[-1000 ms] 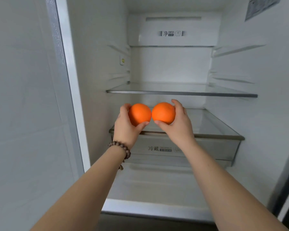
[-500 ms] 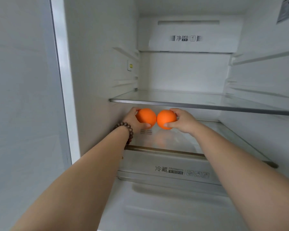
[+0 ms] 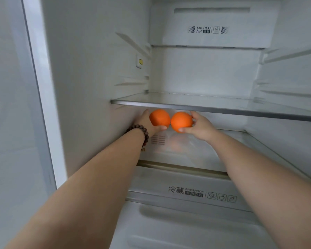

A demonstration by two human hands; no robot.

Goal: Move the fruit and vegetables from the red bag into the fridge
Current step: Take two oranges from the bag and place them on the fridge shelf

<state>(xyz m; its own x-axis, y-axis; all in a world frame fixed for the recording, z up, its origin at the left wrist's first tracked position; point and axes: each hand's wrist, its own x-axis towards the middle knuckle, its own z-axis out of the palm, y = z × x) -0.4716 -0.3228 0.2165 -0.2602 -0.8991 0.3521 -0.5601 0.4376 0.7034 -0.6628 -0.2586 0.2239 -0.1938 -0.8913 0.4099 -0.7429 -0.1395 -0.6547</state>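
I face the open white fridge. My left hand (image 3: 147, 124), with a bead bracelet on its wrist, grips one orange (image 3: 160, 117). My right hand (image 3: 199, 125) grips a second orange (image 3: 181, 121). The two oranges touch side by side, held deep inside the fridge just under the upper glass shelf (image 3: 214, 106) and a little above the lower glass shelf (image 3: 196, 155), whose surface shows their faint reflection. The red bag is out of view.
Below the lower shelf sits a drawer marked FRESHBOX (image 3: 187, 191). The fridge's left wall (image 3: 90, 87) is close beside my left hand. Shelf rails line the right wall (image 3: 291, 54). A vent panel (image 3: 210, 27) covers the upper back.
Both hands have carried the oranges forward into the fridge, from in front of the drawer to beneath the upper shelf. I have leaned closer, so the fridge interior fills more of the view.
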